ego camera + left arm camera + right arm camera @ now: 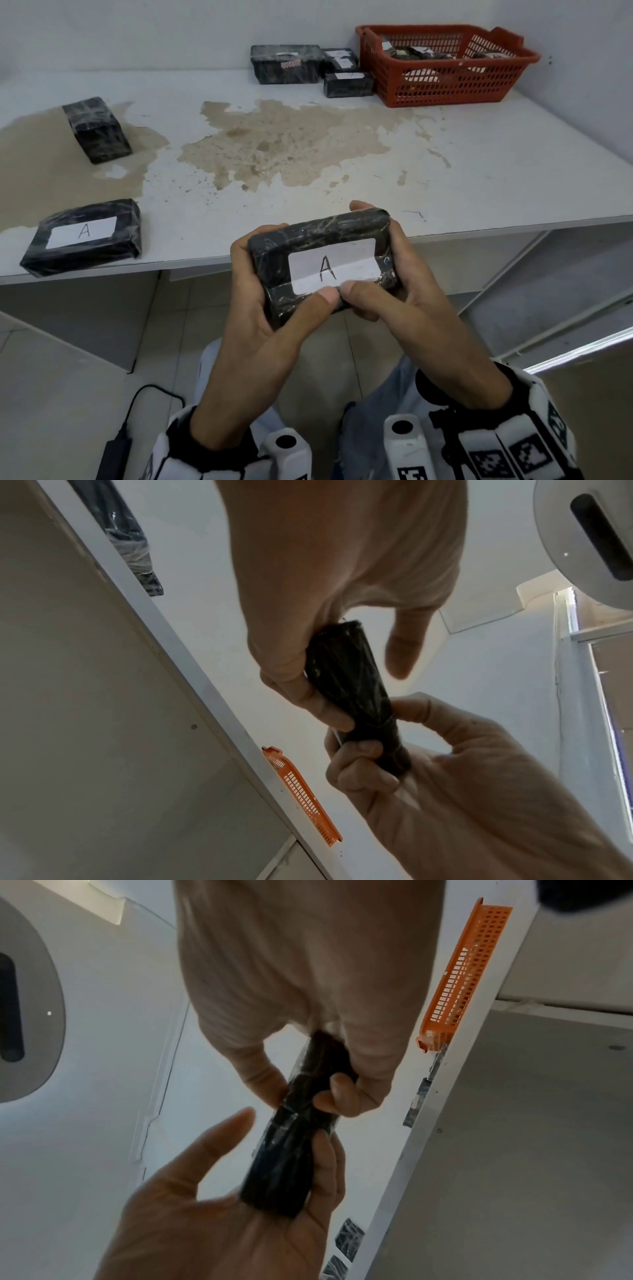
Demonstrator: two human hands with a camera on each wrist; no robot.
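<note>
A black wrapped package (308, 245) sits at the lower centre of the head view, held in the air just in front of the near edge of the surface (496, 164). Its white label (330, 269), marked with a hand-written A, faces up toward the camera. Both grips are grasping it: the left grip (260, 329) clasps its left end and the right grip (423, 315) its right end. The fingers of each curl round the back, and the two thumb tips meet at the label's lower edge. The wrist views show the package edge-on, pinched between curled fingers from both sides.

On the surface, at the left of the frame, lies a second package with an A label (82, 236) close to the near edge. Above it, further back, is an unlabelled black package (97, 128) resting on a brown stain (291, 147) that spreads across the middle. At the top centre a large black package (286, 63) stands against the wall, with smaller labelled ones (347, 84) just beside it. Those touch or nearly touch a red slatted basket (445, 87) in the upper right, which holds more wrapped packages.
</note>
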